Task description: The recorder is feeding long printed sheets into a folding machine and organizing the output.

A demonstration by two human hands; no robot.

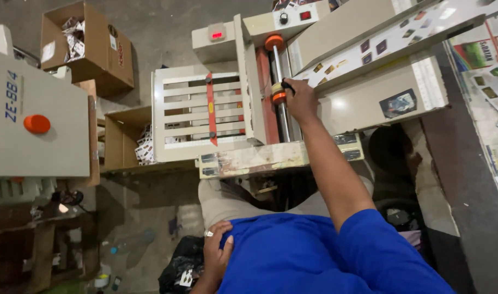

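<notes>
Your right hand is clenched on a small black knob at the lower orange collar of the steel roller shaft; your left hand rests slack and empty on your hip, well below the shaft. Judging by how close your fingers sit, a turning shaft could pinch them against the collar. Count two orange collars on the shaft, the upper orange collar at its top, one slatted tray left of it, and two cardboard boxes farther left.

Your right hand grips the orange roller collar on the cream machine's steel shaft; your left hand rests on your hip, well below that shaft.
</notes>
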